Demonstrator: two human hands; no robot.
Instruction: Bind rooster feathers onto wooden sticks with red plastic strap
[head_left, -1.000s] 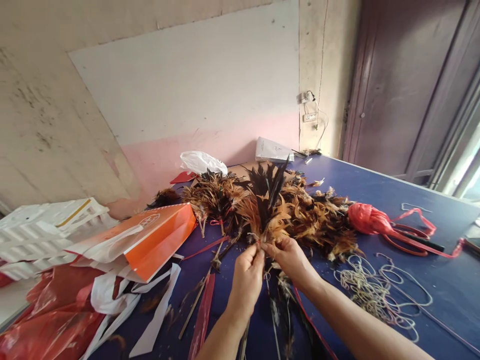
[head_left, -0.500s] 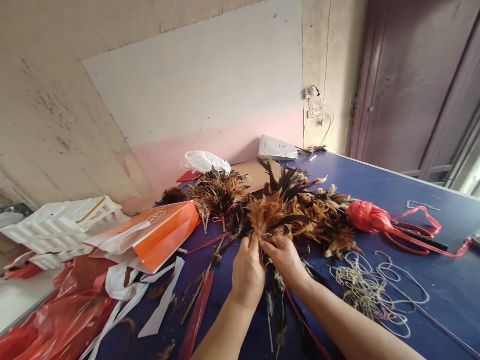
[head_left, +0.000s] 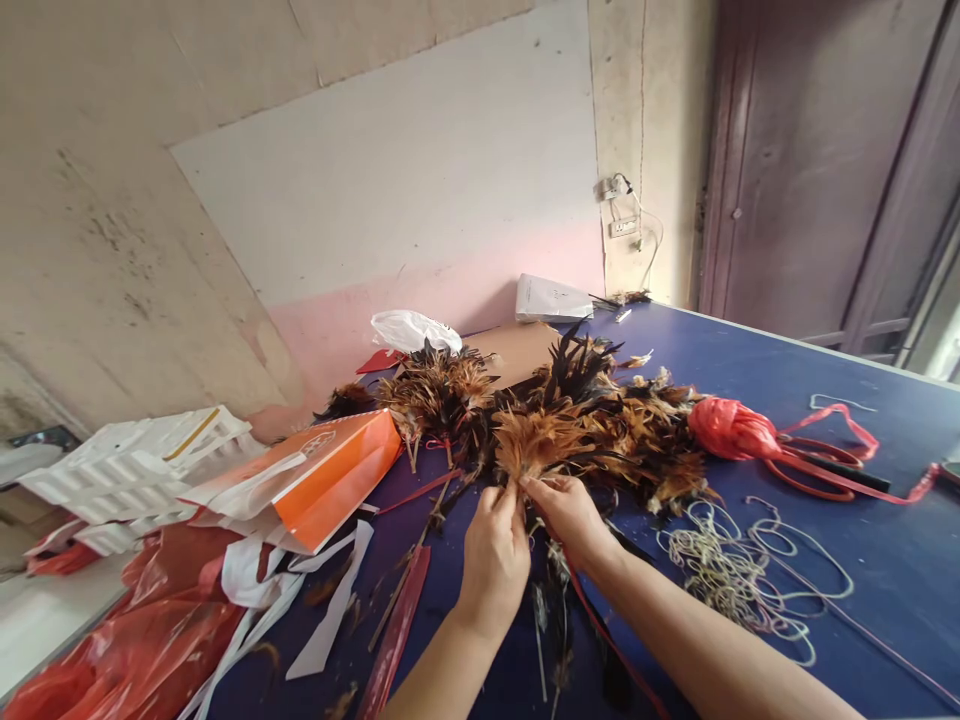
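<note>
My left hand point(head_left: 495, 550) and my right hand point(head_left: 566, 515) meet at the base of a brown feather bunch point(head_left: 529, 445). The left fingers are closed around its lower end. The right thumb and fingertips pinch the bunch from the other side; what exactly lies between them is hidden. Brown plumes fan out above the fingertips. A heap of brown and black feathers point(head_left: 637, 430) lies just behind and to the right. Under my wrists are dark feathers point(head_left: 559, 620) and a red strip point(head_left: 611, 650).
A tangle of pale string point(head_left: 720, 560) and a red ribbon ball point(head_left: 731, 428) lie on the right of the blue table point(head_left: 757, 350). At left are an orange-and-white bag point(head_left: 330, 490), red plastic point(head_left: 150, 620) and white strips point(head_left: 334, 610). Another feather cluster point(head_left: 439, 390) sits behind.
The feather bunch has spread lower and wider at my fingertips, and the dark plumes above it have shifted. Both hands stay pinched at its base. The view has moved slightly.
</note>
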